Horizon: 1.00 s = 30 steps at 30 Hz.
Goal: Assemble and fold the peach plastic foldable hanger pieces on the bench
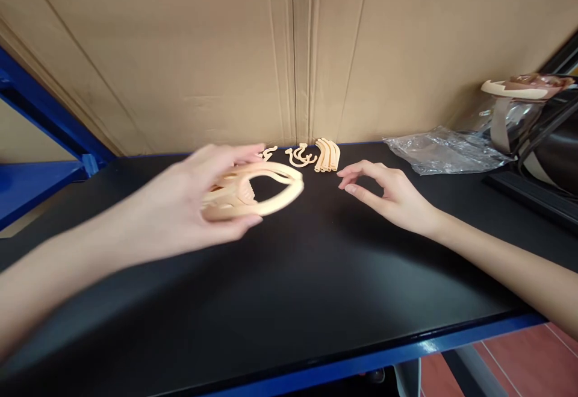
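Note:
My left hand [180, 195] is closed around a cream plastic piece with a rounded, open loop [280, 201] at its right end. A ridged part shows inside it; the rest is hidden behind my fingers. My right hand [391, 195] hovers over the black tabletop with thumb and fingers apart and holds nothing. Just left of its fingertips lies a row of curved cream plastic strips [327, 156]. Thin, curly cream pieces [301, 156] sit beside that row. More small cream pieces [270, 153] are partly hidden behind my left hand.
The black tabletop [289, 300] has a blue front edge [374, 355]. Cardboard [203, 53] stands along the back. A crumpled clear plastic bag [445, 151] lies at the back right, near a dark frame [542, 198]. A blue metal post [49, 108] rises at the left.

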Tool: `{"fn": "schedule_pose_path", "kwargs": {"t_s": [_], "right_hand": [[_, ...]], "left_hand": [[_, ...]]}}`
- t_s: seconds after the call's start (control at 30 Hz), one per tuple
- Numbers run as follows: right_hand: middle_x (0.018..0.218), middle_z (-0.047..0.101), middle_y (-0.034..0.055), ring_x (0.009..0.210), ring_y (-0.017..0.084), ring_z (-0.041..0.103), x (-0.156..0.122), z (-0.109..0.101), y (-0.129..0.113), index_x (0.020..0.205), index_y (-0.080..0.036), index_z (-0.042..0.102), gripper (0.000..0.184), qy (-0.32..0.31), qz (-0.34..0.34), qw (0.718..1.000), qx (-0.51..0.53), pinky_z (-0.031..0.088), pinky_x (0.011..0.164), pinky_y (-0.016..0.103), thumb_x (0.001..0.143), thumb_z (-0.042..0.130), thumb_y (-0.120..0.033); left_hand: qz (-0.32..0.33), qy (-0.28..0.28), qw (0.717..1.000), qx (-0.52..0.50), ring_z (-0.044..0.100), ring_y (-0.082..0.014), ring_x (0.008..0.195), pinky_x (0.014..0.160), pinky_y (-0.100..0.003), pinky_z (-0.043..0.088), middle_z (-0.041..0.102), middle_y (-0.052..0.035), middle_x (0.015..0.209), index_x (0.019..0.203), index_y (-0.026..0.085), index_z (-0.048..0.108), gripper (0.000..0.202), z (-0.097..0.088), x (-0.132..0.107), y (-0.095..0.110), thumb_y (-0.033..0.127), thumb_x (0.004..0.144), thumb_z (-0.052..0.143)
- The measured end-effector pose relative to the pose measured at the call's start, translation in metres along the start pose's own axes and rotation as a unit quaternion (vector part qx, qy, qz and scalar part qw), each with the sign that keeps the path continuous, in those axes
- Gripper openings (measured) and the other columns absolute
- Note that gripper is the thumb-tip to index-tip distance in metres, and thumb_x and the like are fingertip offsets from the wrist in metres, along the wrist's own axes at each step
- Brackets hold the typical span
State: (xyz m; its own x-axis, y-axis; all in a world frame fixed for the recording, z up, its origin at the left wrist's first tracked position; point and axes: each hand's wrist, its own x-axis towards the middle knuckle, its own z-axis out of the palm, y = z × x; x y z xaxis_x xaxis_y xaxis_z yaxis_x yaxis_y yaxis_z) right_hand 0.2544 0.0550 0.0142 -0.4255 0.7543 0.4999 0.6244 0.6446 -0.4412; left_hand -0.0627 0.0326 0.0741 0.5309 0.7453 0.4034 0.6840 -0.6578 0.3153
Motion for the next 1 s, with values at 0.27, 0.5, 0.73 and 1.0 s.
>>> {"fn": "schedule_pose_path", "kwargs": {"t_s": [0.27,0.5,0.73,1.0], "right_hand": [[0.097,0.071,0.0024,0.093,0.020,0.064,-0.001,0.003,0.000,0.108,-0.024,0.061,0.020,-0.017,-0.019,1.000,-0.015,0.043,0.090,0.038,0.094,0.052,-0.033],[0.095,0.071,0.0016,0.095,0.020,0.064,0.000,0.003,0.001,0.107,-0.023,0.063,0.019,-0.016,-0.018,0.999,-0.023,0.043,0.091,0.036,0.093,0.053,-0.032],[0.096,0.072,0.0024,0.097,0.021,0.065,-0.001,0.002,0.002,0.103,-0.023,0.065,0.018,-0.012,-0.021,0.999,-0.028,0.044,0.091,0.037,0.092,0.053,-0.032],[0.091,0.072,0.0013,0.091,0.019,0.066,0.000,-0.007,-0.012,0.102,-0.025,0.065,0.014,0.066,-0.013,0.998,-0.012,0.046,0.090,0.038,0.091,0.057,-0.030]], "left_hand": [[-0.131,-0.012,0.991,0.006,0.053,-0.0210,0.115,0.107,-0.040,0.033,0.060,0.0039,0.127,0.140,0.027,0.043,0.069,-0.028,-0.010,-0.058,0.050,0.079,0.067],[-0.150,-0.017,0.988,-0.018,0.053,-0.0243,0.114,0.107,-0.046,0.033,0.062,0.0012,0.125,0.139,0.028,0.045,0.077,-0.018,-0.011,-0.070,0.066,0.075,0.063],[-0.167,-0.040,0.985,-0.008,0.051,-0.0293,0.120,0.107,-0.052,0.032,0.056,-0.0011,0.134,0.140,0.026,0.043,0.087,-0.019,-0.013,-0.071,0.078,0.072,0.056],[-0.092,-0.083,0.982,0.140,0.015,-0.0375,0.144,0.116,-0.053,0.013,0.016,0.0008,0.159,0.152,0.020,0.017,0.122,-0.018,-0.031,-0.025,0.089,0.057,0.049]]}}
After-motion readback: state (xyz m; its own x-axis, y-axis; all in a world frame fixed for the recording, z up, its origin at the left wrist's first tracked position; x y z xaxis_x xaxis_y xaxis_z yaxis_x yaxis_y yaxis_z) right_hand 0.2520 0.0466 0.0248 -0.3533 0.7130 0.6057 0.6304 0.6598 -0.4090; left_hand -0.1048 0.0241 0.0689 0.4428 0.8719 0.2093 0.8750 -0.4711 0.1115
